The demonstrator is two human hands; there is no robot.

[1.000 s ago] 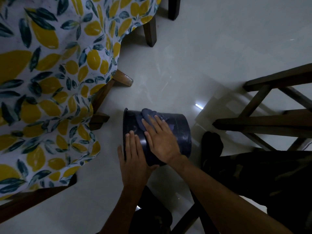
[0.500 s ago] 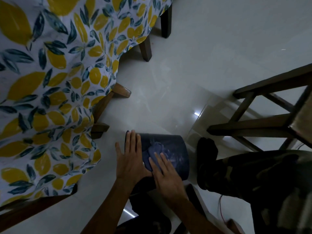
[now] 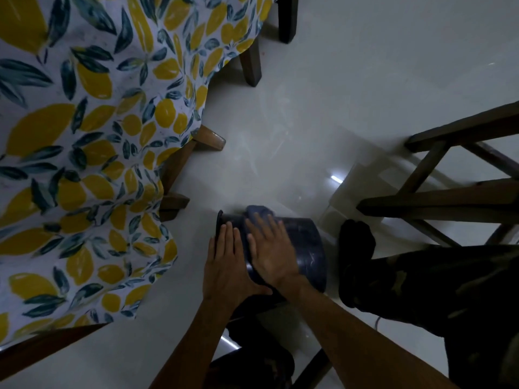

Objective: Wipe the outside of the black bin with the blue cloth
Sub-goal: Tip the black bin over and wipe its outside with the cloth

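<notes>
- My right hand [image 3: 273,252] lies flat on the black bin [image 3: 306,248], fingers straight and a little spread; the blue cloth [image 3: 258,213] is pressed under my fingertips, and only its far edge shows beyond them; nothing is pinched, it is palm pressure alone.
- My left hand [image 3: 226,265] is also flat and open, fingers together, resting on the bin just beside my right hand, on the rim side; its thumb reaches under my right wrist; I judge it is there to stop the bin rolling.
- The bin lies on its side on the pale floor [image 3: 323,122], directly under both palms; its long axis runs across me, rim [image 3: 219,224] beyond my left hand, closed base out past my right hand, near my dark-socked foot [image 3: 355,242].
- The relation that matters: the curved wall stretches from my right palm toward the base on the right, and that stretch is bare of cloth; so the cloth hand is the nearer one to it, and a stroke would run along the axis, away from my left hand.
- The underside touching the floor is hidden from me; I judge the bin must be turned about its axis to reach it, which the left hand is better placed to do.
- Left of my left hand hangs the lemon-print tablecloth [image 3: 84,164]; right of my right arm stand dark wooden chair rails [image 3: 449,197], well apart from the bin.
</notes>
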